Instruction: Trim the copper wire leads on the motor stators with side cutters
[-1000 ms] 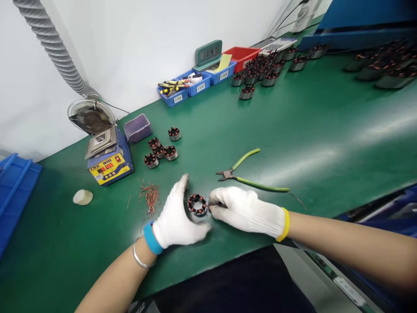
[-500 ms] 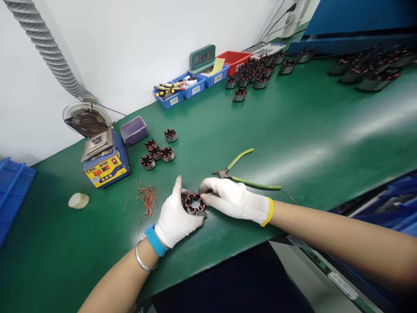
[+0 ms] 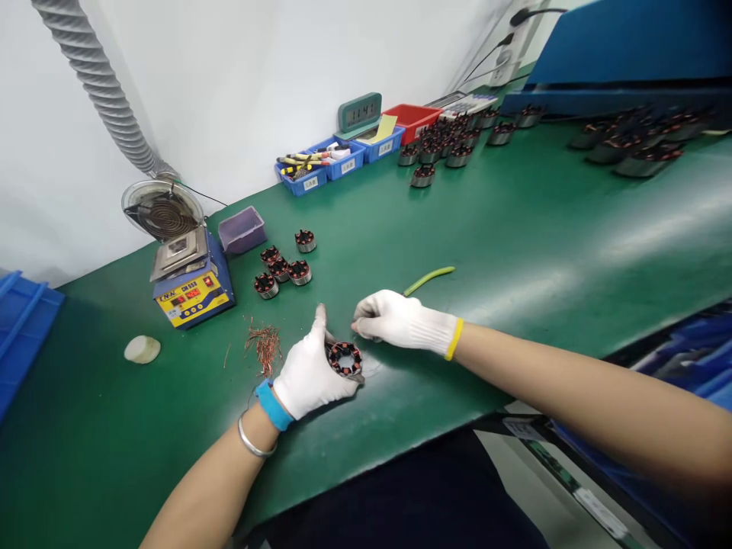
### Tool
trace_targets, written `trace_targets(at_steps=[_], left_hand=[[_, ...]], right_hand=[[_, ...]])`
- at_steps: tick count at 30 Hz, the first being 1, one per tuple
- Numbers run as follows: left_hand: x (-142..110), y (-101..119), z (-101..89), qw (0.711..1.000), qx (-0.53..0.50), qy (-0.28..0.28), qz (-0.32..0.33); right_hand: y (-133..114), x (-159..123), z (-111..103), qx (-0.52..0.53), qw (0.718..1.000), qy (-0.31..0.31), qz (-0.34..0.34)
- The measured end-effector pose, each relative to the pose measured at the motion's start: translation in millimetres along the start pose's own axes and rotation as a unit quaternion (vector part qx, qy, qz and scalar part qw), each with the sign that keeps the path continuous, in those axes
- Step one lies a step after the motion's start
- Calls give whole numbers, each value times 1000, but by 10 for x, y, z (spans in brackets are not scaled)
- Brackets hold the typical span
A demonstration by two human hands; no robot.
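Observation:
My left hand (image 3: 314, 370), in a white glove with a blue wristband, is closed around a motor stator (image 3: 345, 358) with copper windings and black insulation. The stator's round opening faces up toward me. Just above and to the right of it, my gloved right hand (image 3: 389, 316) has its fingers pinched together, apart from the stator's body. Whatever sits in that pinch is too small to make out. Behind the right hand lies a pair of cutting pliers, of which only one green handle (image 3: 430, 280) shows. Copper wire scraps (image 3: 265, 347) are heaped left of my left hand.
Several stators (image 3: 278, 268) stand beyond my hands, near a purple bin (image 3: 242, 230) and a blue-yellow solder pot (image 3: 194, 297). A white round block (image 3: 142, 350) lies at left. Blue tool bins (image 3: 346, 165), a clock (image 3: 360, 113) and more stators (image 3: 446, 141) line the back.
My right hand has lifted away from the stator, upward, and now covers the jaws and one handle of the pliers. My left hand still holds the stator. The view has shifted slightly.

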State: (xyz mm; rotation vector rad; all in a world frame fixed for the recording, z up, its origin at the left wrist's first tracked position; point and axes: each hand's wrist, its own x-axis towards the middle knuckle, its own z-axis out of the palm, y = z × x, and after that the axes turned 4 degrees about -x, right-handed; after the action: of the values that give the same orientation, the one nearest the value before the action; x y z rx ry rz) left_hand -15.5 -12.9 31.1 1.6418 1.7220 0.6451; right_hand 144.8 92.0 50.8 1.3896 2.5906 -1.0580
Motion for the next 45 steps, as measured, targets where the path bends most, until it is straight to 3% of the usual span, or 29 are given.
trace_targets(at_steps=[2,4,6,8,10,11,15,17,22,26,29,35,41,45], left_hand=[[1,2,-12,1000,9,-3,2],[13,-7,-9,1000,18,-9,7],[28,-23,1,999,22,-15,24],[38,-34,6,999,19,-19,47],[40,-31,-1,998,14,-21,55],[39,-25,-8,998,12,-24,50],[36,4,-29,999,11,-34,27],[38,7,-28,999,16,-29,29],[41,-25,2,999,32,-4,41],[31,-52,52,990,34,46,130],[21,-11,76,984,-10,38,176],[2,138,116,984,52,18,167],[-47,101,314,978,23,99,183],[-48,70,373,969,10,124,215]], right_hand=[[26,-96,-32,-33,998,14,51],[14,-252,-40,-96,991,70,68],[-29,-422,-16,-157,974,161,-11],[-71,-553,43,-172,950,209,-155],[-80,-613,137,-147,945,167,-238],[-66,-617,192,-139,954,131,-230],[66,-554,367,-123,986,62,-89],[122,-536,389,-114,990,55,-65],[139,-536,346,-133,989,36,-50],[161,-519,309,-78,994,37,-73],[206,-517,264,14,996,24,-81],[239,-551,181,155,985,-28,-69],[250,-550,133,212,973,-70,-55],[310,-485,78,267,957,-117,4]])
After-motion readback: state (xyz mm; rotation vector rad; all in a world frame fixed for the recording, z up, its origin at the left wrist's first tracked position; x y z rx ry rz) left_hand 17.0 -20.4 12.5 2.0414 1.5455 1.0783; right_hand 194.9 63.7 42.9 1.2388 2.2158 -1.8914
